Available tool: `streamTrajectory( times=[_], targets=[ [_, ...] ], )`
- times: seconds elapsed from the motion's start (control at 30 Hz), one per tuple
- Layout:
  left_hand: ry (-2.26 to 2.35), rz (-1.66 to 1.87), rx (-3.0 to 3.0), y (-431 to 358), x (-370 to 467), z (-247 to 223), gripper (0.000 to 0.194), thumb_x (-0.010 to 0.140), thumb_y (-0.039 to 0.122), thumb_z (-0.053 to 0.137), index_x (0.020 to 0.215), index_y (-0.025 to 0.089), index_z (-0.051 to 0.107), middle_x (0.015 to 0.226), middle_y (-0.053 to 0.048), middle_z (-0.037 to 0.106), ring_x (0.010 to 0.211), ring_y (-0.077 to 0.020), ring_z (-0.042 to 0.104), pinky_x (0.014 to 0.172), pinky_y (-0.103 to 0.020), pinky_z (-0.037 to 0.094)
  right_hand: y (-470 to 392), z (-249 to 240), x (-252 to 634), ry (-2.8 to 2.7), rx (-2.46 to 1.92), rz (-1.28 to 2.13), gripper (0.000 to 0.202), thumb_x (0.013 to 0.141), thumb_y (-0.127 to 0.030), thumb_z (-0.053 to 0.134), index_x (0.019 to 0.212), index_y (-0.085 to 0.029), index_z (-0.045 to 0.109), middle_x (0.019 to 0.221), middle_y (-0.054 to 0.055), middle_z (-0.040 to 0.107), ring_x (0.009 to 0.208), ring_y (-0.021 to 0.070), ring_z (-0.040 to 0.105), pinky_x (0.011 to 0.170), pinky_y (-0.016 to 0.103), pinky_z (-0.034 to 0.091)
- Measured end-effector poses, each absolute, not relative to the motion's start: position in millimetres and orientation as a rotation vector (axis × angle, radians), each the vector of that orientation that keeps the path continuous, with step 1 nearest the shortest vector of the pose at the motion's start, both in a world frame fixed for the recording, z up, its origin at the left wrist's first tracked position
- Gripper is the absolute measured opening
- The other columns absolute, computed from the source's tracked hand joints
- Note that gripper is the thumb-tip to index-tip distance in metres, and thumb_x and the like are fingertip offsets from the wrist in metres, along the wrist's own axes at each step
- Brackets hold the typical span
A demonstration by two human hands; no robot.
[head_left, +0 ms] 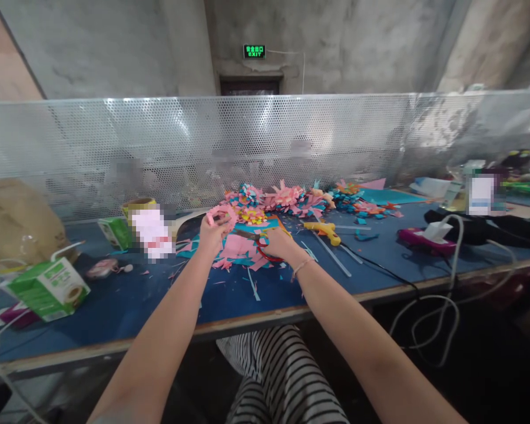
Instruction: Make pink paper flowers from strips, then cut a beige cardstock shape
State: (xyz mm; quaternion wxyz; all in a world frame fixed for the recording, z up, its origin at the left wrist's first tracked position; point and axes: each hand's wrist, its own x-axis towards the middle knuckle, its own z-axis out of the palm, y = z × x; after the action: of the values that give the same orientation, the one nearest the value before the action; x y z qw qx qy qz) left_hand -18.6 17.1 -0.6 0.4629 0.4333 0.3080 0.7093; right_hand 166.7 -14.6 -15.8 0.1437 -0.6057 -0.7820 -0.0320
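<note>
My left hand (214,231) is closed on a pink paper strip (224,213) with a fringed edge, curled into a loop. In my right hand (279,242) is a pair of scissors (265,250) with red handles, its blades pointing left toward the left hand. Beneath both hands lie pink paper pieces (238,247) and blue scraps on the table. Just behind them a heap of paper flowers (287,197) in pink, blue, yellow and orange runs along the back. A yellow glue gun (324,231) lies right of the scissors, with clear glue sticks (333,254) around it.
The blue table (136,300) ends in a perforated metal screen (265,141) at the back. On the left are a green-and-white carton (48,290) and a brown paper bag (17,221). To the right, a purple power strip (426,237) trails a white cable (459,259).
</note>
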Motion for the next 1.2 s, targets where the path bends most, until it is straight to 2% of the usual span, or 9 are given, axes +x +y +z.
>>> streamTrajectory(
  times=[0.13,0.23,0.33,0.43,0.6,0.73,0.87,1.2],
  targets=[
    [0.707,1.842,0.958,18,-20,4,0.048,0.047,-0.002,0.07,0.083,0.019,0.046,0.068,0.001,0.064,0.06,-0.0131,0.062,0.059,-0.025,0.049,-10,-18,169,-2.034,-1.756,-0.028,0.048,0.073,-0.04,0.055,0.106,-0.005,0.054,0.106,0.022,0.058,0.098,0.0271,0.056,0.078,0.029,0.042],
    [0.689,1.888,0.846,19,-22,7,0.042,0.048,-0.002,0.069,0.078,0.019,0.048,0.067,0.002,0.063,0.063,-0.0129,0.063,0.062,-0.026,0.05,-6,-18,166,-1.948,-1.648,0.096,0.036,0.077,-0.041,0.05,0.096,-0.01,0.054,0.095,0.016,0.06,0.095,0.0247,0.055,0.076,0.029,0.041],
    [0.681,1.9,0.732,18,-20,8,0.036,0.052,-0.002,0.068,0.075,0.019,0.049,0.064,0.003,0.062,0.065,-0.0121,0.063,0.066,-0.026,0.051,-5,-17,159,-1.859,-1.508,0.355,0.027,0.078,-0.042,0.048,0.085,-0.015,0.051,0.078,0.006,0.057,0.074,0.0172,0.054,0.064,0.026,0.039],
    [0.654,1.902,0.681,16,-17,8,0.032,0.055,-0.002,0.066,0.074,0.018,0.049,0.064,0.003,0.062,0.061,-0.0095,0.061,0.067,-0.025,0.051,-10,-17,150,-1.767,-1.297,0.723,0.025,0.079,-0.043,0.047,0.079,-0.018,0.043,0.065,-0.003,0.047,0.058,0.0107,0.045,0.056,0.023,0.037],
    [0.6,1.881,0.733,12,-11,6,0.029,0.056,0.0,0.068,0.073,0.017,0.052,0.068,0.003,0.063,0.061,-0.0076,0.061,0.067,-0.022,0.051,-22,-19,143,-1.647,-1.026,1.163,0.034,0.077,-0.052,0.049,0.079,-0.02,0.04,0.06,-0.006,0.037,0.05,0.0071,0.038,0.049,0.021,0.036],
    [0.576,1.858,0.772,9,-6,7,0.028,0.056,0.001,0.07,0.072,0.018,0.053,0.064,0.005,0.061,0.058,-0.007,0.059,0.066,-0.022,0.052,-20,-23,140,-1.663,-1.015,1.143,0.04,0.07,-0.055,0.059,0.078,-0.019,0.043,0.063,-0.005,0.041,0.053,0.0067,0.041,0.049,0.02,0.037],
    [0.597,1.833,0.793,6,-1,7,0.027,0.056,0.003,0.071,0.071,0.018,0.054,0.061,0.004,0.06,0.058,-0.0075,0.058,0.063,-0.022,0.051,-15,-29,138,-1.647,-1.039,1.157,0.04,0.071,-0.056,0.057,0.08,-0.018,0.045,0.067,-0.004,0.046,0.054,0.0068,0.043,0.047,0.02,0.038],
    [0.601,1.825,0.862,3,5,6,0.033,0.052,0.005,0.071,0.074,0.018,0.051,0.067,0.003,0.062,0.064,-0.0101,0.061,0.064,-0.023,0.048,-5,-36,134,-1.514,-0.945,1.322,0.042,0.071,-0.06,0.053,0.078,-0.02,0.041,0.061,-0.007,0.04,0.044,0.0042,0.038,0.041,0.018,0.034]
  ],
)
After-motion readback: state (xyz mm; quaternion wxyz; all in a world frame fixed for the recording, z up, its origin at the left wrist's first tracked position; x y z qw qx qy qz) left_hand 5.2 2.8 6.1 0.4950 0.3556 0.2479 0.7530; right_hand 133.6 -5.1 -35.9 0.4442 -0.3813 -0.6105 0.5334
